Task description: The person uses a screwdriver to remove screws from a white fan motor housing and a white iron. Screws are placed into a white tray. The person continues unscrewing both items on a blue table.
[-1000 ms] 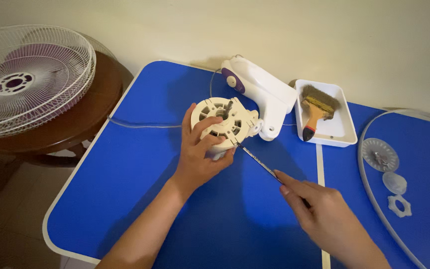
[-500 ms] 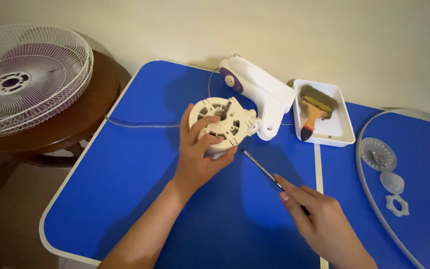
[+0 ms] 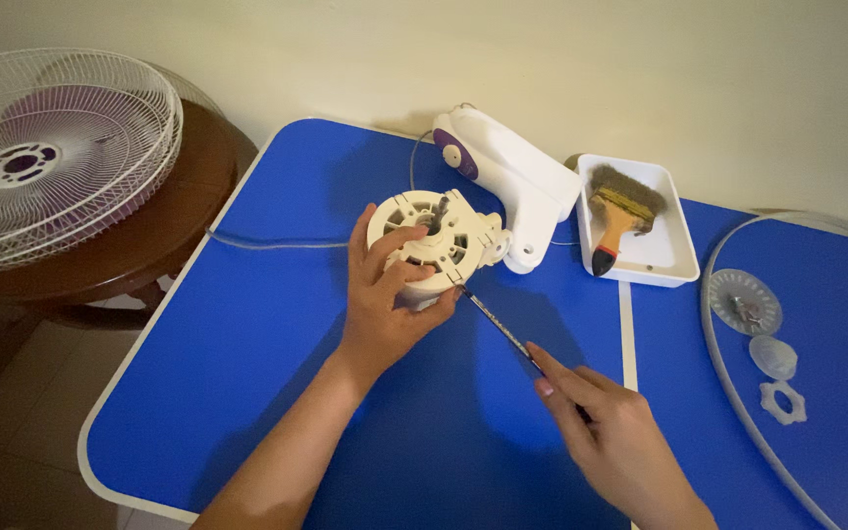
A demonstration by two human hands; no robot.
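Note:
My left hand grips a round cream fan motor housing on the blue table, thumb and fingers wrapped over its near side. A short shaft sticks up from its middle. My right hand holds a thin screwdriver whose tip touches the housing's right edge. The housing joins the white fan neck with a purple knob lying behind it.
A white tray with a paintbrush sits at the back right. A clear cap, a knob and a white nut lie by a wire ring on the right. A fan grille rests on a brown round table at left.
The screwdriver tip has moved up to the housing's right edge, and my right hand has shifted slightly left. My left hand keeps its grip on the housing.

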